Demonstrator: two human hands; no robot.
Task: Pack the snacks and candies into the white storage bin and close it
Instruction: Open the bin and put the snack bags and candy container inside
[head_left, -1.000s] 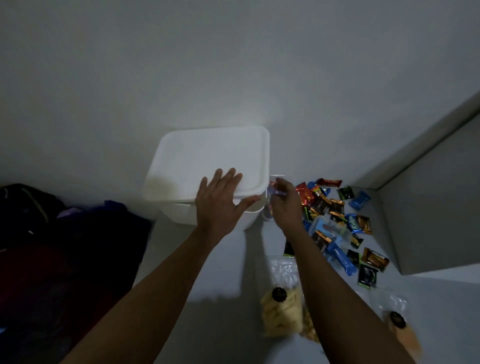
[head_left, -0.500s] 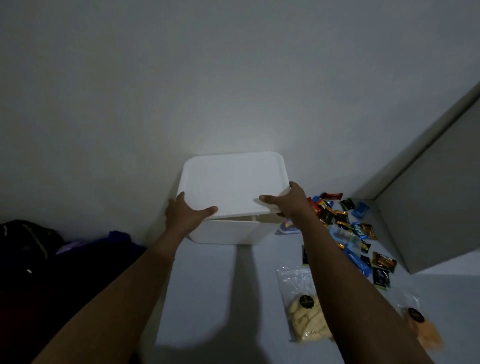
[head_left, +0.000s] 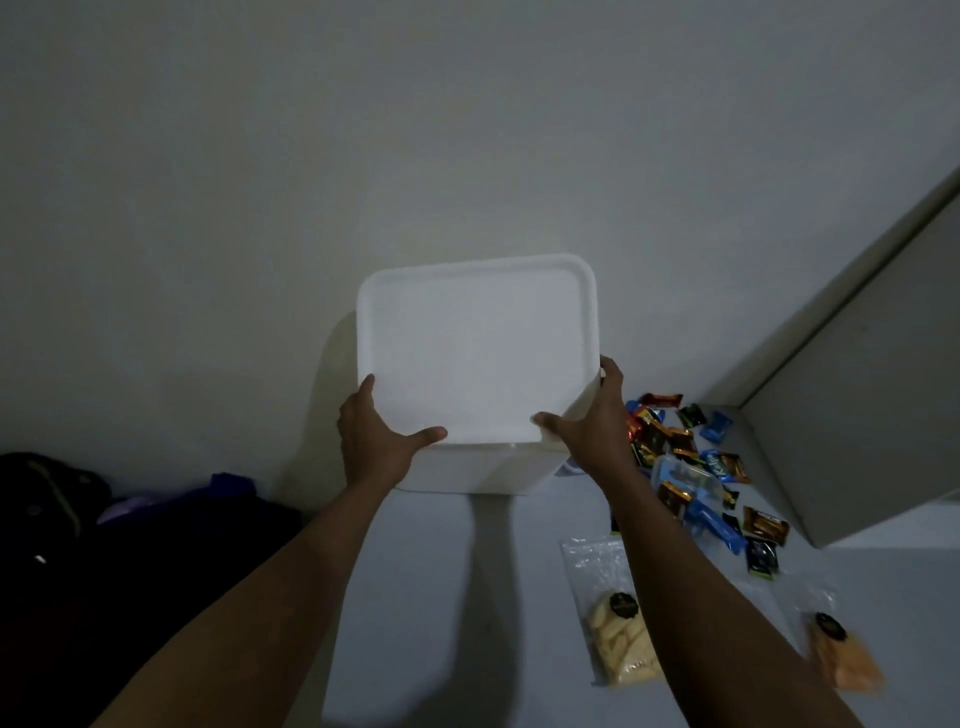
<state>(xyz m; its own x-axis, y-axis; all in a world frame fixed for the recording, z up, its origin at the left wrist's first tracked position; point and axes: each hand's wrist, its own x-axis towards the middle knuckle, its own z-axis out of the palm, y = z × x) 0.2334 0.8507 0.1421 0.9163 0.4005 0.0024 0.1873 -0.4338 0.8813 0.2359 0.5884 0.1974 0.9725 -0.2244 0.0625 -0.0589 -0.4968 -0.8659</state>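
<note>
The white storage bin (head_left: 483, 470) stands on the pale surface against the wall. Its white lid (head_left: 475, 348) is above it, tilted up toward me. My left hand (head_left: 376, 439) grips the lid's near left corner, thumb on top. My right hand (head_left: 589, 421) grips the near right corner. A pile of small wrapped candies (head_left: 685, 457) lies to the right of the bin. Two clear bags of yellow snacks (head_left: 615, 629) and orange snacks (head_left: 841, 654) lie nearer to me on the right. The bin's inside is hidden by the lid.
Dark clothing or bags (head_left: 104, 545) are heaped at the left. A grey panel or cabinet (head_left: 857, 415) stands at the right, close behind the candies. The wall (head_left: 467, 130) rises right behind the bin.
A second ago my left hand lay flat on the lid and my right hand held a candy by the bin. Now both hands hold the lid's near corners, and it is tilted higher.
</note>
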